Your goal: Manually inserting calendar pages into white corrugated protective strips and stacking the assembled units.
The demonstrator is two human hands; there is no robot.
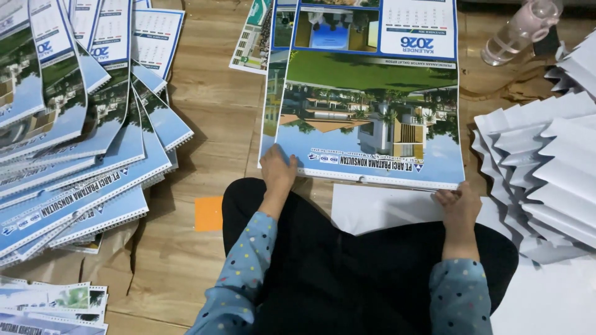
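Holding a big wall calendar point(372, 124) by its near edge, flat on the wooden floor point(217, 111) just past the knees; left hand point(277, 169) on the near left corner, fingers together and pressed on the page; right hand point(458, 205) at the near right corner, fingers curled tight on the wire edge. Best to keep both corners level and pull slow, so no page bends.

Fanned pile of calendars point(81, 155) at the left; folded white paper stacks point(540, 167) at the right; clear bottle point(518, 31) lying far right; orange paper square point(208, 213) by the knee.
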